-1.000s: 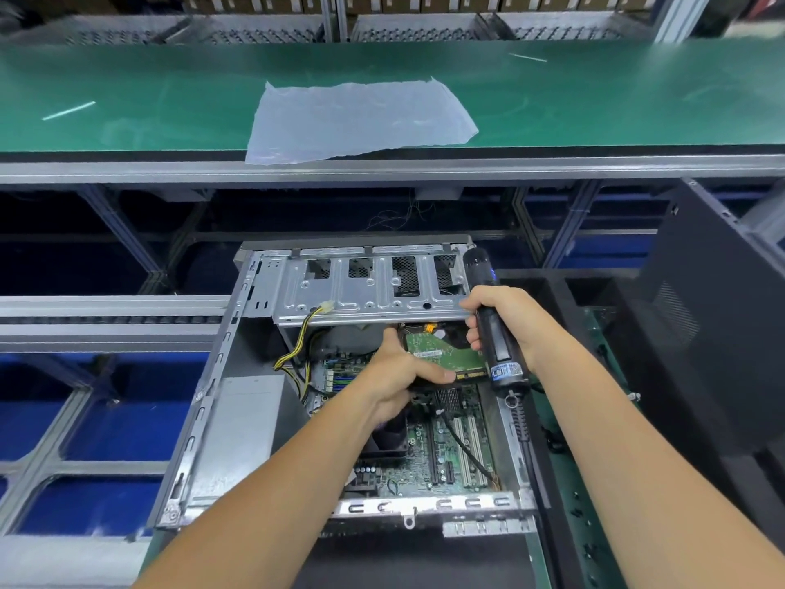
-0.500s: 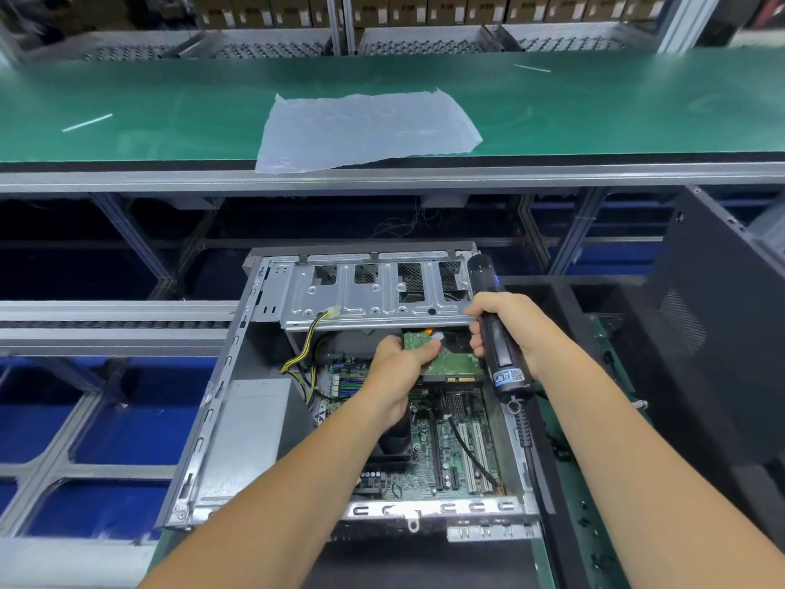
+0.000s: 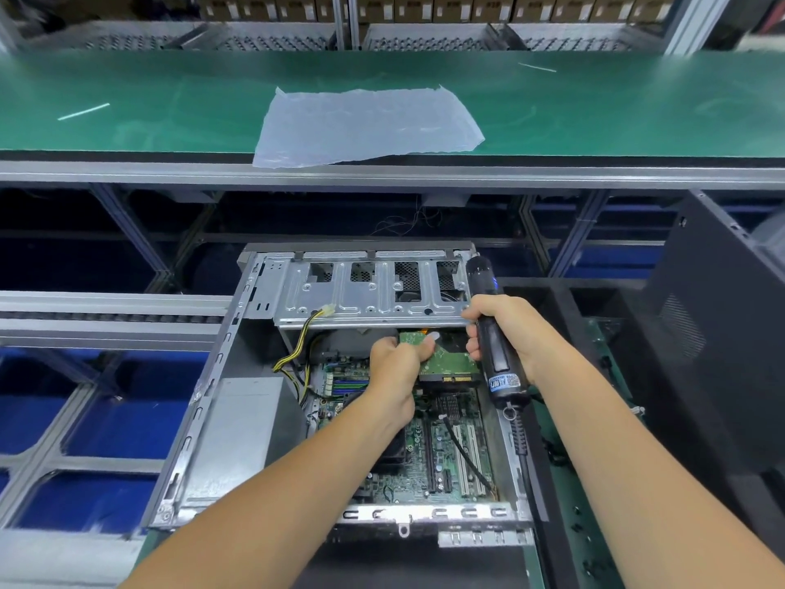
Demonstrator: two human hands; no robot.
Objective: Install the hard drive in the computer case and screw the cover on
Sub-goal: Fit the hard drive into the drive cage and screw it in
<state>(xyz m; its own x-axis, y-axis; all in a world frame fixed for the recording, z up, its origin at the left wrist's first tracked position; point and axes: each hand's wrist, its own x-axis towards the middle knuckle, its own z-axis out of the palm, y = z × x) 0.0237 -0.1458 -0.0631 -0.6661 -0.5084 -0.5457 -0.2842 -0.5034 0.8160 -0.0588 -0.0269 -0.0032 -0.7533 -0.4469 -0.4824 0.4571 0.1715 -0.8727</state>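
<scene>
The open computer case (image 3: 212,418) lies in front of me with its motherboard (image 3: 441,457) exposed. My left hand (image 3: 397,367) grips the hard drive (image 3: 450,361), green circuit board up, partly slid under the silver drive cage (image 3: 374,297) at the case's far end. My right hand (image 3: 509,333) is closed around a black electric screwdriver (image 3: 495,342), held upright at the cage's right corner; its cord runs down toward me. The dark side cover (image 3: 722,376) leans at the right.
A green conveyor belt (image 3: 170,99) runs across the back with a clear plastic bag (image 3: 365,125) lying on it. A yellow-black power cable (image 3: 297,346) hangs from the cage inside the case. Metal rails and blue bins sit to the left.
My left hand has pushed the hard drive farther under the drive cage. My right hand with the screwdriver has stayed at the cage's right corner.
</scene>
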